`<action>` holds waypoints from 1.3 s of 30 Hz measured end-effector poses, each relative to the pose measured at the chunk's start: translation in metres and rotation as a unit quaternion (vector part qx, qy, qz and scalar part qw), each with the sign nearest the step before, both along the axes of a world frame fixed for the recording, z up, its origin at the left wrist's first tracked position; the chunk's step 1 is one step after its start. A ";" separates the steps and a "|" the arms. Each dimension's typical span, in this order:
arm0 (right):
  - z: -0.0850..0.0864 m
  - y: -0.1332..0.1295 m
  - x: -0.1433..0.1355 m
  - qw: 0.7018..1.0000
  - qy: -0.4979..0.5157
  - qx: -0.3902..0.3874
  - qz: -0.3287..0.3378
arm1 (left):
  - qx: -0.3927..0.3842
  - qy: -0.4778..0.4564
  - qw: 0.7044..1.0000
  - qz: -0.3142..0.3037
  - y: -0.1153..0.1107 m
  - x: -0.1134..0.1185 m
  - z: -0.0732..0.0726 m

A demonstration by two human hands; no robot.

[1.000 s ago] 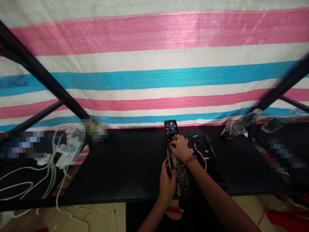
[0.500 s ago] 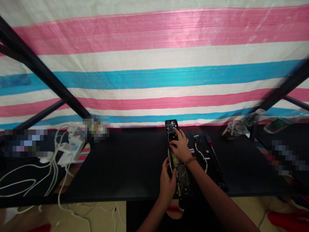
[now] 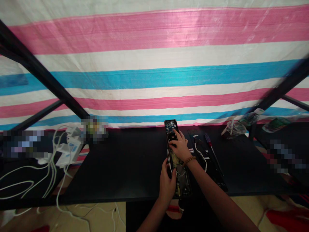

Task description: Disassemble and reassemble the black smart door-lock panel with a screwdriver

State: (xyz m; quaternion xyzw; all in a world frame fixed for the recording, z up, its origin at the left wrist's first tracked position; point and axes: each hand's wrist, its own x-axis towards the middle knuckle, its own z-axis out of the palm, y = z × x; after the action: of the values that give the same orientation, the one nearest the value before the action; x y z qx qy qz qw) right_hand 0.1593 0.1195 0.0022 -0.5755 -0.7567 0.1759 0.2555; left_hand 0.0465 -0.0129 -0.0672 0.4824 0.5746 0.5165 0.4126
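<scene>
A long, narrow black device (image 3: 184, 180) lies opened lengthwise on the black table, its inner parts showing. At its far end is a blue circuit board (image 3: 171, 126), with white wires (image 3: 169, 158) running down the left side. My left hand (image 3: 167, 180) grips the device's lower half, thumb on the right and fingers at the left edge. Near the board my right hand (image 3: 179, 145) reaches over the device, index finger extended to the board's lower edge, thumb bent inward by the wires. Whether its fingertips pinch anything is too small to tell.
Right of the device lie a black panel (image 3: 212, 174) with a white cable (image 3: 201, 153) and a screwdriver (image 3: 210, 145). Clear plastic packaging (image 3: 235, 128) sits at the back right. White cables and a power strip (image 3: 72, 148) are at the left. A striped sheet (image 3: 154, 77) hangs behind.
The view has shifted very slightly. Both hands stay in nearly the same place on the device, with no clear change in what they touch.
</scene>
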 end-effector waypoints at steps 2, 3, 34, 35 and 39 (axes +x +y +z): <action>0.002 0.000 -0.001 1.000 -0.008 -0.012 -0.001 | 0.003 0.008 1.000 -0.004 0.000 -0.001 0.001; 0.003 0.000 -0.001 1.000 -0.013 -0.019 -0.002 | 0.003 0.013 1.000 -0.008 0.001 -0.001 0.001; 0.012 -0.032 0.030 0.988 0.127 0.077 -0.036 | -0.040 0.601 0.756 0.256 0.178 -0.313 0.051; 0.011 -0.032 0.034 0.988 0.129 0.077 -0.037 | -0.039 0.589 0.767 0.252 0.172 -0.307 0.048; -0.002 -0.026 0.052 0.987 0.134 0.073 -0.048 | 0.002 0.483 0.847 0.221 0.139 -0.262 0.049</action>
State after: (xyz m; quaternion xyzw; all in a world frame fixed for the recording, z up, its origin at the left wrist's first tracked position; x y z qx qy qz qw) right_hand 0.2115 0.0931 0.0004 -0.5620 -0.6980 0.1832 0.4042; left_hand -0.2160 0.1260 -0.0183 0.5320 0.7916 0.2976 -0.0431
